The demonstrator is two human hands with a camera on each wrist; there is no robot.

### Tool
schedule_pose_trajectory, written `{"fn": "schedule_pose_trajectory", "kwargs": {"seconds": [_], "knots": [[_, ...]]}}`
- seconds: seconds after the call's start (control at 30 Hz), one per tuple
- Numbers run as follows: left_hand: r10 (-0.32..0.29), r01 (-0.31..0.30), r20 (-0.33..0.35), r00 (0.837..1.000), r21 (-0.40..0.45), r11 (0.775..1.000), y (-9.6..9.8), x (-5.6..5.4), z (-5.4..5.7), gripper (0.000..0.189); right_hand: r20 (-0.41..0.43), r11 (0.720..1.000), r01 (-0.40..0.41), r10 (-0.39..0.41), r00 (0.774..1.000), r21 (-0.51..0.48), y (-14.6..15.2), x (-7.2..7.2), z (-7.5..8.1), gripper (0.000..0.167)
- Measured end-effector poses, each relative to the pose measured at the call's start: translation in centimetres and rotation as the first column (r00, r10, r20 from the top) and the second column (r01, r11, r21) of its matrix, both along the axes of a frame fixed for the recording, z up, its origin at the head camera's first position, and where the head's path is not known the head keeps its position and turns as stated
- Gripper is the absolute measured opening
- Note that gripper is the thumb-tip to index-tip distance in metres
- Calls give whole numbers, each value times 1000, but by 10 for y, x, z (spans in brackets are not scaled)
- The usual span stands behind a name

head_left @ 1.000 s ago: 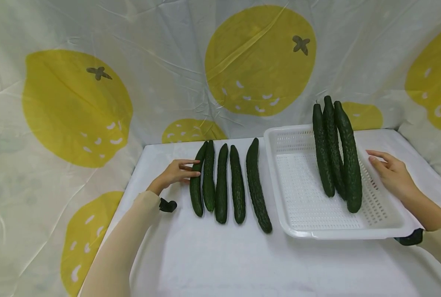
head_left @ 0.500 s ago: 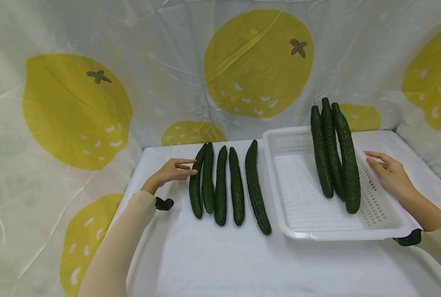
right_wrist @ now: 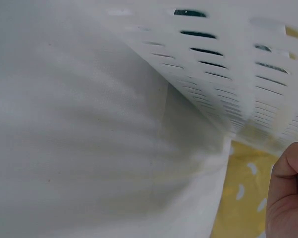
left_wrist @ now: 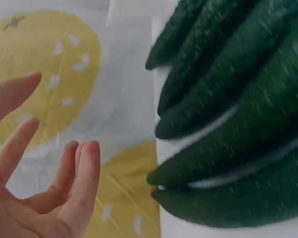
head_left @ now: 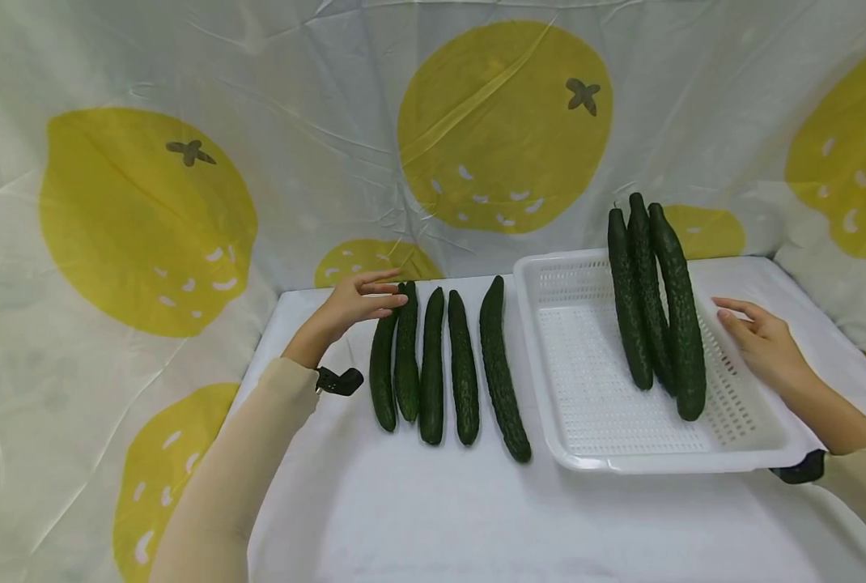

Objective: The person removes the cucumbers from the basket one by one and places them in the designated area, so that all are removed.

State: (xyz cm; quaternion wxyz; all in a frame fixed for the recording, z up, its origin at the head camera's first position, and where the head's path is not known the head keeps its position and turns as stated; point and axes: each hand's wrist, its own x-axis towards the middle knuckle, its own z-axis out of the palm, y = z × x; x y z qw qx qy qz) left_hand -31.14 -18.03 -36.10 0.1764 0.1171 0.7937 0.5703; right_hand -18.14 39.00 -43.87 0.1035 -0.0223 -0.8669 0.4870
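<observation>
Five dark green cucumbers, lying side by side on the white cloth, include the leftmost one (head_left: 383, 380) and the rightmost one (head_left: 503, 372). My left hand (head_left: 360, 301) is over the far ends of the two leftmost cucumbers, its fingers spread and holding nothing. In the left wrist view the fingers (left_wrist: 84, 183) are apart from the cucumber tips. Three more cucumbers (head_left: 684, 324) lean together in a white perforated plastic basket (head_left: 531, 348). At the basket's right rim, my right hand (head_left: 764, 344) holds the edge with bent fingers; part of the grip is hidden in the right wrist view.
The white cloth-covered table (head_left: 433, 518) meets a pale curtain (head_left: 316, 121) printed with yellow lemons along its back and left sides. The basket stands to the right of the row of cucumbers. Dark wrist cameras (head_left: 340, 381) are strapped to both wrists.
My left hand has drawn off the leftmost cucumber, then moved farther back and slightly right over the cucumbers' far ends. The right hand, basket and cucumbers have stayed in place.
</observation>
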Motion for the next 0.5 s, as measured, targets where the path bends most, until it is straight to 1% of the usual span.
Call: {"fn": "schedule_pose_trajectory", "kwargs": {"seconds": [0.1,0.27,0.43,0.5], "knots": [[10,-10,11,1000,61,998,16,0,8,60,7,1000,1,-1,1000,13,0,0,0,32],[4,-6,15,1000,150,989,46,1,20,61,21,1000,2,-3,1000,4,0,0,1,34],[-37,36,2,999,215,976,75,4,29,59,24,999,8,-9,1000,35,0,-1,0,41],[-63,63,-9,998,230,971,87,5,33,59,18,999,7,-7,1000,35,0,-1,1,40]]}}
